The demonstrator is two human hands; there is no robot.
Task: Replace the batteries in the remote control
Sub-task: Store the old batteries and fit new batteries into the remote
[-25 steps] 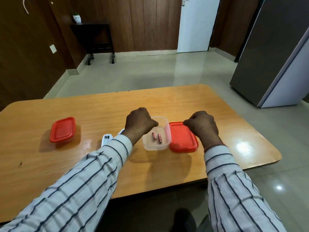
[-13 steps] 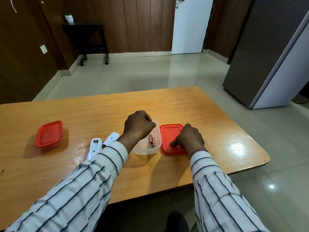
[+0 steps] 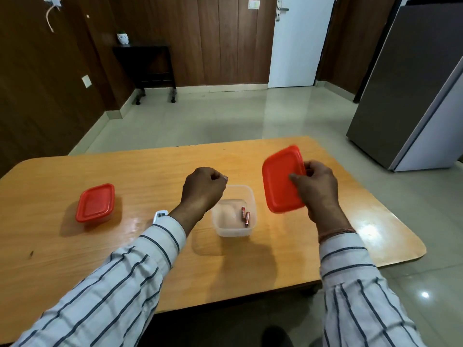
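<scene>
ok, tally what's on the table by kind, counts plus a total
Red lids: 2, one held in the right hand at, one on the closed box
Clear boxes: 2, closed one and open one
Batteries: 2
White remote: 1, partly hidden
Total: 7

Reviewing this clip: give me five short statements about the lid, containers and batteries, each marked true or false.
1. The right hand holds the red lid off the table. True.
2. The open container is empty. False: two batteries lie in it.
3. The left container has its lid on. True.
4. The left hand grips a battery. False: it is closed above the open container; nothing visible in it.
5. The lid covers the open container. False: it is tilted to its right.
</scene>
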